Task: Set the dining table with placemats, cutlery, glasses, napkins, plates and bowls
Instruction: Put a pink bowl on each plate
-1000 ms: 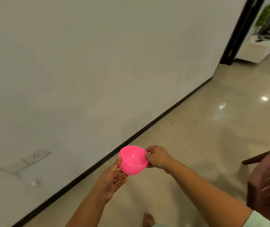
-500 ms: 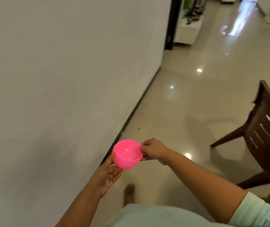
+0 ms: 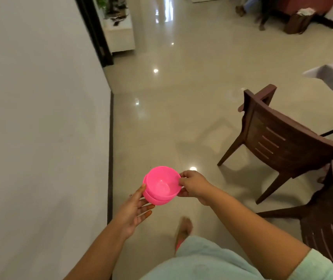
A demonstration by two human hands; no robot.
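Cradling the nested pink bowls (image 3: pixel 160 186) from below, the left hand (image 3: pixel 135 209) lies open-fingered; the right hand (image 3: pixel 194 186) pinches their rim.

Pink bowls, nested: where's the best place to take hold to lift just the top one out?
Probably the top bowl's rim, from the right: on the pink bowls it stands proud of the lower one and tilts that way. The right hand already pinches there, while the left hand supports the stack from below.
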